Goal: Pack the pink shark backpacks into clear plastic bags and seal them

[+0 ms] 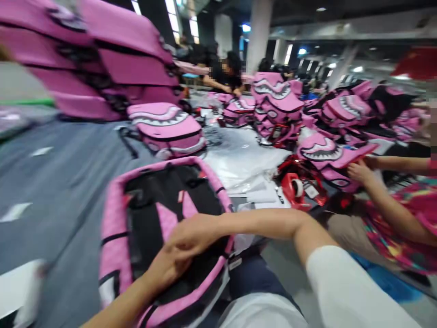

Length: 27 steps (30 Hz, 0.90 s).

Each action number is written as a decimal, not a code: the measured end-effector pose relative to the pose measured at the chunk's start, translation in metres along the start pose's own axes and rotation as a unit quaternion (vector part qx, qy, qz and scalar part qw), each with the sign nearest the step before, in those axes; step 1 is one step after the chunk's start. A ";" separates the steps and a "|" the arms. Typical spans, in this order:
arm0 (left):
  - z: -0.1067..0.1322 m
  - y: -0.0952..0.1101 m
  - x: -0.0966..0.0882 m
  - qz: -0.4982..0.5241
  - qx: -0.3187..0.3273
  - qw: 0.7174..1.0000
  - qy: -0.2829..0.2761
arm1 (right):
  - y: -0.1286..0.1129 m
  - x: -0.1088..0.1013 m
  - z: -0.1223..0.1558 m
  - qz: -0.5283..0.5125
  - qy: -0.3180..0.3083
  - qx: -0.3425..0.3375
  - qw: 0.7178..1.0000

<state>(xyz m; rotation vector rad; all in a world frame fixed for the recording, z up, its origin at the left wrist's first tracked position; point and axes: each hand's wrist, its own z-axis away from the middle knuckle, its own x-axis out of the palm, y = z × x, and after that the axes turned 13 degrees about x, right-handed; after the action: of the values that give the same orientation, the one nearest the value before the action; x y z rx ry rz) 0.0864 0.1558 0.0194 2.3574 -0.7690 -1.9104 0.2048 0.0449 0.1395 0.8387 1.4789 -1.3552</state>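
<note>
A pink and black backpack (201,296) lies in front of me with its black back panel facing up. Two pink strips (167,219) form a V on that panel. Over the middle of the panel my right hand (193,234) is closed, its fingers curled downward against my left hand. Coming in from the lower left, my left hand (167,269) is also closed, its fingertips largely covered. Whatever sits between the fingers is hidden and blurred. A small red tag (180,196) shows near the top of the strips.
Tall pink backpack stacks (133,64) rise at the left back, with one backpack (167,125) before them. Clear plastic sheets (242,155) and a red tape dispenser (293,189) lie to the right. A co-worker's hands (362,173) hold another backpack (324,155). White scraps dot the grey cloth (68,182).
</note>
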 end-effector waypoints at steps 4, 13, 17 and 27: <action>0.016 -0.002 -0.004 -0.006 0.017 0.999 0.031 | -0.019 0.022 0.011 0.087 -0.148 -0.189 0.967; 0.002 -0.008 0.008 -0.176 -0.117 0.948 0.239 | 0.030 0.077 0.001 0.131 -0.120 -0.260 0.949; -0.006 -0.002 0.003 -0.201 -0.143 0.943 0.223 | 0.032 0.085 0.003 0.160 -0.076 -0.221 0.959; 0.027 0.057 0.051 -0.263 -0.162 0.936 0.167 | 0.022 0.058 0.029 0.181 0.135 -0.152 0.962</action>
<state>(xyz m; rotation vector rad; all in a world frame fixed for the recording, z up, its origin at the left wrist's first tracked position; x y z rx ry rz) 0.0476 0.0945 -0.0167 2.7211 0.2143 -1.5236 0.2111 0.0135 0.0788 1.0593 1.5935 -0.7407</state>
